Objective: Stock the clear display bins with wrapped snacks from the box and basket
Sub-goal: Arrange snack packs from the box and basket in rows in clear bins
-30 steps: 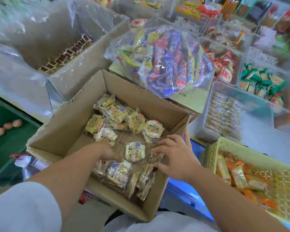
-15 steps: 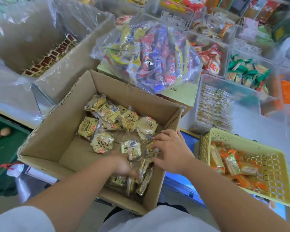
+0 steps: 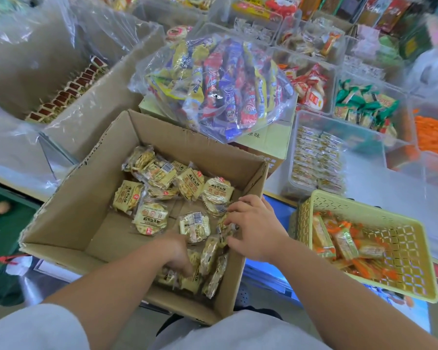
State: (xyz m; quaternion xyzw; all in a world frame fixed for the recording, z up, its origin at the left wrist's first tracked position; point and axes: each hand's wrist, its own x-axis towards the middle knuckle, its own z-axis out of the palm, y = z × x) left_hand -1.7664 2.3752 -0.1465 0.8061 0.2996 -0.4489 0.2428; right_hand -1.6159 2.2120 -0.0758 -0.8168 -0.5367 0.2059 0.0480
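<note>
An open cardboard box [image 3: 68, 198] in front of me holds several yellow wrapped biscuit packs [image 3: 151, 218]. My left hand [image 3: 177, 253] reaches down into the pile at the box's near right corner; its fingers are buried among the packs, so its grip is hidden. My right hand [image 3: 257, 229] is at the box's right wall, fingers and thumb curled round a pack [image 3: 224, 229]. To the right, a yellow-green basket [image 3: 402, 248] holds orange wrapped snacks [image 3: 344, 243]. Behind it, a clear bin [image 3: 359, 137] is partly filled with small pale packs.
A big clear bag of colourful snack sticks [image 3: 225, 82] lies on a carton behind the box. More clear bins with red, green and orange snacks line the back right. A plastic-lined carton [image 3: 68, 89] with brown packs stands at left, above a green crate [image 3: 10, 223].
My left hand has moved from the box's middle toward its near right corner, deeper into the packs. My right hand stayed at the right wall and closed on a pack.
</note>
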